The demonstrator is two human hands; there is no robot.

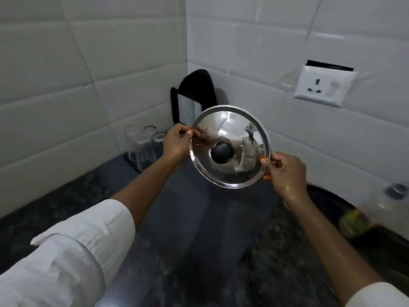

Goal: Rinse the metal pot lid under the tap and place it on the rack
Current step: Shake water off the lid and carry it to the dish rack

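Note:
A round shiny metal pot lid with a black knob in its middle is held up in the air over the dark countertop, its top face tilted toward me. My left hand pinches its left rim. My right hand, wet, pinches the right rim lower down. No tap or rack is visible in this view.
Several upturned clear glasses stand on a dark mat in the corner at left. Black flat items lean against the tiled wall behind the lid. A white wall socket is at right. A dark curved sink edge and a blurred bottle are at the right.

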